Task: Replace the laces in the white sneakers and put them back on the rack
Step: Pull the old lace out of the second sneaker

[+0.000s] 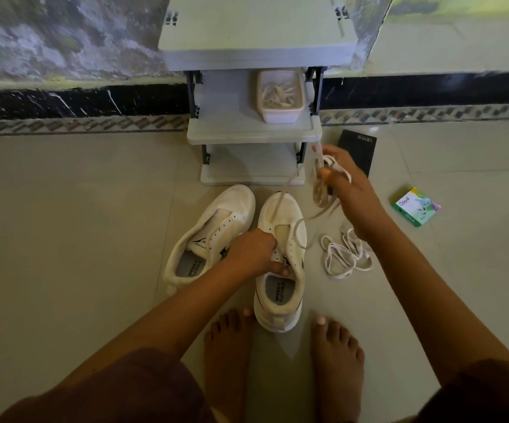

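At centre frame the right sneaker (280, 261) is steadied at its tongue by the left hand (254, 251), while a bunched old lace (323, 190) is gripped in the right hand (351, 190) and drawn up out of the eyelets. The left sneaker (210, 233) is seen already unlaced, another lace (345, 254) lies on the floor (64, 239), and a tub of laces (280, 96) sits on the rack (253, 129) above. Relacing and reshelving are judged still undone.

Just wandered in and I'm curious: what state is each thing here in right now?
Left sneaker: unlaced, on floor.
Right sneaker: on floor, steadied by left hand.
Lace: bunched in right hand, one strand trailing to right sneaker.
Loose lace: lying on floor.
Tub: open, laces inside, on rack.
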Motion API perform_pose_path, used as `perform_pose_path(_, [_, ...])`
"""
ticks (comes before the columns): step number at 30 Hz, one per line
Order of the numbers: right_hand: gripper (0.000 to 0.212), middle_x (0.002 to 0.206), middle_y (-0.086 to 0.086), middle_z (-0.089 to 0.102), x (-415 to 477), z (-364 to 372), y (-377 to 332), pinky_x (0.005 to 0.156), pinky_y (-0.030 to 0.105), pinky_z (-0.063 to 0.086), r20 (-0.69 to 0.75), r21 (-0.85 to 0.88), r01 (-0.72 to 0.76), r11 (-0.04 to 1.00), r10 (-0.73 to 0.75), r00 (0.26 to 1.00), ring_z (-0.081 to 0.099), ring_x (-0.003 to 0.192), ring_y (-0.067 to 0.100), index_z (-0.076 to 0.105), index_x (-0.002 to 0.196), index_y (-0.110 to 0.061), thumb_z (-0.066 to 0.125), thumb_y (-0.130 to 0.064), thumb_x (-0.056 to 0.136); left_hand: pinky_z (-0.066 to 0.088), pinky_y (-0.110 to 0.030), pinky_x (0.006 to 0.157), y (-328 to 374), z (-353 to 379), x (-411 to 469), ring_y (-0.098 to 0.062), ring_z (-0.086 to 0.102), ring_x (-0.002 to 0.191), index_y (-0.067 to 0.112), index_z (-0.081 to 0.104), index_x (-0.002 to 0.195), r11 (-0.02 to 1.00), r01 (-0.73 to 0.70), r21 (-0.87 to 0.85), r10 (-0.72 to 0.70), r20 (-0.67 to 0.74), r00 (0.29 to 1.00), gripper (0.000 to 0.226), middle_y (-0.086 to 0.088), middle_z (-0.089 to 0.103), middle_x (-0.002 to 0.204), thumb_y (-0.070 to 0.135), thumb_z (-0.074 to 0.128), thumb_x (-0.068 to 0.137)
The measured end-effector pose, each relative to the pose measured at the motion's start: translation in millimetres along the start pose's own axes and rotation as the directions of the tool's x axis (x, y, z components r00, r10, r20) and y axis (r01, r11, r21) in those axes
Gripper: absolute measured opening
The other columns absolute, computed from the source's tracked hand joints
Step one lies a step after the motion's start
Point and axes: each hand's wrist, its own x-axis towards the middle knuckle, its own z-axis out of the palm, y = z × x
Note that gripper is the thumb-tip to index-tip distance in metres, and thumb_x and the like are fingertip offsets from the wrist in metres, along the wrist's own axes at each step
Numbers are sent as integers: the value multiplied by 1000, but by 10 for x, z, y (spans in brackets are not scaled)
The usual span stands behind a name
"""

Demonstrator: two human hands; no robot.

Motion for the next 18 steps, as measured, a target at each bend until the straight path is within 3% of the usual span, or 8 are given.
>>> perform_pose_path(3, [24,88,-1,58,113,-9,-152,68,20,46,-101,133,-111,985,125,987,55,79,10,63,100,-22,43,-25,89,37,-28,66,-8,-2,-22,-20,58,88,13,62,94,1000,4,-22,-4,4,1000,53,-4,63,97,60,69,70])
perform_pose_path(5, [24,98,12,64,80,8,-155,78,36,50,-133,256,-159,954,198,971,55,84,32,68,84,-20,46,-30,80,38,-28,67,-20,-2,-12,-20,59,91,13,62,98,1000,10,-26,-10,0,1000,55,-4,64,98,61,69,71])
perform_pose_path(7, [29,105,15,67,-7,-3,-107,94,53,44,-136,346,-156,925,214,967,52,94,49,70,70,-23,42,-29,73,41,-29,71,-30,-6,-2,-22,59,98,12,63,106,1000,17,-18,-17,9,1000,62,-5,64,104,62,68,71])
perform_pose_path(9, [31,96,9,70,-71,-66,-26,97,56,40,-135,382,-140,914,205,969,56,94,43,69,65,-22,39,-24,72,43,-32,82,-47,-14,4,-22,57,106,12,61,117,999,35,-20,-34,16,999,68,-5,63,115,61,68,71])
perform_pose_path(11, [27,82,1,71,-69,-147,86,88,42,49,-134,395,-137,908,205,970,62,86,24,62,75,-14,37,-24,76,43,-33,87,-69,-34,9,-23,56,109,11,60,121,998,50,-36,-50,0,999,70,-7,61,120,60,69,71])
perform_pose_path(14, [22,68,-3,66,-44,-247,336,64,22,54,-194,246,-252,936,302,933,63,69,14,58,81,-14,39,-18,92,42,-32,89,-92,-75,19,-22,54,113,13,56,127,996,65,-56,-66,-23,998,74,-6,59,125,58,70,71])
perform_pose_path(16, [20,74,2,63,-66,-297,574,56,17,47,-178,-31,-356,934,346,921,60,67,13,58,86,-12,42,-18,96,41,-30,90,-106,-103,21,-22,52,117,14,52,132,995,70,-71,-72,-27,997,77,-6,56,129,57,71,70])
perform_pose_path(18, [21,81,8,59,-122,-339,853,58,20,39,-156,-368,-428,826,399,904,53,66,14,58,94,-4,43,-19,97,40,-28,87,-115,-117,19,-22,53,116,14,52,132,994,70,-82,-73,-28,997,77,-6,57,129,56,72,70])
